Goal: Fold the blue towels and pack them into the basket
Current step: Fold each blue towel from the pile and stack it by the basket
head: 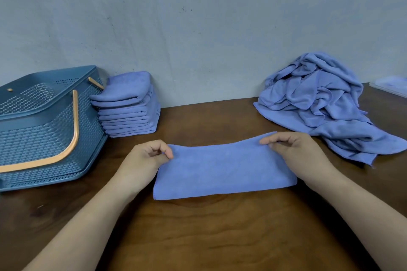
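Observation:
A blue towel [222, 169] folded into a long strip lies on the brown table in front of me. My left hand [146, 158] pinches its far left corner. My right hand [290, 149] pinches its far right corner, and that edge is lifted slightly off the table. A teal perforated basket [44, 130] with an orange handle stands at the left. It looks empty as far as I can see inside. Next to it, against the wall, sits a stack of several folded blue towels [128, 108]. A heap of unfolded blue towels [319, 103] lies at the back right.
The wooden table [209, 233] ends at a grey wall at the back. A pale flat tray or lid [392, 87] sits at the far right edge behind the heap.

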{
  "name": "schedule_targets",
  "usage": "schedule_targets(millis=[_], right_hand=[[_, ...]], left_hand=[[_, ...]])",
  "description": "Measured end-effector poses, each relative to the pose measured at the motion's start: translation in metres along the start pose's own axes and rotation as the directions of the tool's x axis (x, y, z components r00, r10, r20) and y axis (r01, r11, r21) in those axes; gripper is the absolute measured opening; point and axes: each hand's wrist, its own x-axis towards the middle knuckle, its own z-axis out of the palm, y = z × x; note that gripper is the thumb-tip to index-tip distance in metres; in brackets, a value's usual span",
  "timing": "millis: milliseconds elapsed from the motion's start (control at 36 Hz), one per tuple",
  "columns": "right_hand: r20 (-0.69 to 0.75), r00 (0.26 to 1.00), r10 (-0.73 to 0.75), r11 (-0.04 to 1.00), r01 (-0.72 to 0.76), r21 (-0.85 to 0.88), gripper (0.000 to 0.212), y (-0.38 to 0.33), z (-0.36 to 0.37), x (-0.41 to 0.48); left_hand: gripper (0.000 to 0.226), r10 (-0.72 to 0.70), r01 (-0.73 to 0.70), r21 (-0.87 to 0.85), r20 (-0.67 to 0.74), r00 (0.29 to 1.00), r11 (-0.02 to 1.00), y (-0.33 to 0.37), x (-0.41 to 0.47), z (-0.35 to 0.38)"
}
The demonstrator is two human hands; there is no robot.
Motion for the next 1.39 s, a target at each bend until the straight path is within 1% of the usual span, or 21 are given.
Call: schedule_targets(millis=[83,167,250,333,389,500,583,639,750,861,944,1000,1056,1139,1250,1333,1389], right_hand=[[0.009,1.000,0.008,0.999,-0.007,-0.045,0.030,0.004,0.006,0.006],[0.052,0.998,0.042,0.998,-0.039,-0.049,0.025,0.008,0.004,0.006],[0.094,0.995,0.039,0.997,-0.033,-0.072,0.030,0.011,0.003,0.005],[0.116,0.993,0.018,0.991,-0.002,-0.130,0.036,0.011,0.004,0.005],[0.121,0.993,0.008,0.986,0.012,-0.167,0.040,0.012,0.005,0.007],[0.113,0.994,0.004,0.963,0.027,-0.268,0.046,0.013,0.008,0.012],[0.088,0.996,-0.024,0.931,0.055,-0.360,0.049,0.011,0.012,0.014],[0.089,0.996,-0.027,0.910,0.061,-0.410,0.048,0.011,0.015,0.015],[0.084,0.996,-0.007,0.906,0.042,-0.421,0.047,0.011,0.015,0.014],[0.042,0.998,-0.050,0.923,0.062,-0.380,0.049,0.001,0.011,0.003],[0.043,0.994,-0.104,0.881,0.112,-0.459,0.053,-0.005,0.007,-0.016],[0.049,0.991,-0.121,0.840,0.129,-0.527,0.055,-0.008,0.008,-0.028],[0.056,0.989,-0.135,0.796,0.142,-0.588,0.055,-0.008,0.013,-0.033],[0.080,0.987,-0.137,0.744,0.156,-0.650,0.050,-0.004,0.020,-0.031],[0.082,0.992,-0.099,0.735,0.128,-0.666,0.047,0.001,0.014,-0.027],[0.057,0.995,-0.086,0.706,0.101,-0.701,0.047,0.004,0.008,-0.023],[0.062,0.993,-0.097,0.686,0.112,-0.719,0.047,0.004,0.007,-0.023]], left_hand=[[0.032,-0.019,0.019,-0.001,-0.062,0.998,1.000,0.001,-0.001,0.004],[0.027,-0.080,0.080,0.001,-0.054,0.995,0.997,-0.002,0.001,0.005],[0.025,-0.084,0.084,-0.002,-0.024,0.996,0.997,-0.004,0.002,0.003],[0.029,-0.042,0.041,-0.023,-0.043,0.998,0.999,-0.001,0.001,0.004],[0.031,-0.044,0.045,0.016,-0.054,0.998,0.999,0.002,0.000,0.005],[0.041,-0.066,0.067,0.113,-0.011,0.998,0.991,0.001,0.000,0.008],[0.050,-0.072,0.075,0.158,-0.021,0.997,0.985,-0.003,0.001,0.007],[0.052,-0.058,0.063,0.178,-0.032,0.998,0.982,-0.004,0.002,0.008],[0.055,-0.041,0.041,0.159,-0.008,0.999,0.986,-0.001,0.000,0.009],[0.059,-0.057,0.055,0.172,0.008,0.998,0.984,0.010,-0.003,0.002],[0.059,-0.106,0.099,0.176,0.031,0.994,0.979,0.016,-0.010,-0.004],[0.062,-0.108,0.097,0.233,0.036,0.993,0.968,0.020,-0.017,0.002],[0.061,-0.080,0.077,0.318,-0.003,0.997,0.945,0.021,-0.022,0.013],[0.057,-0.039,0.070,0.368,-0.089,0.995,0.927,0.020,-0.026,0.028],[0.050,0.022,0.004,0.462,-0.051,0.998,0.887,0.011,-0.023,0.028],[0.040,-0.014,0.032,0.482,-0.041,0.999,0.875,0.006,-0.016,0.017],[0.035,-0.015,0.026,0.498,-0.026,1.000,0.867,0.004,-0.013,0.013]])
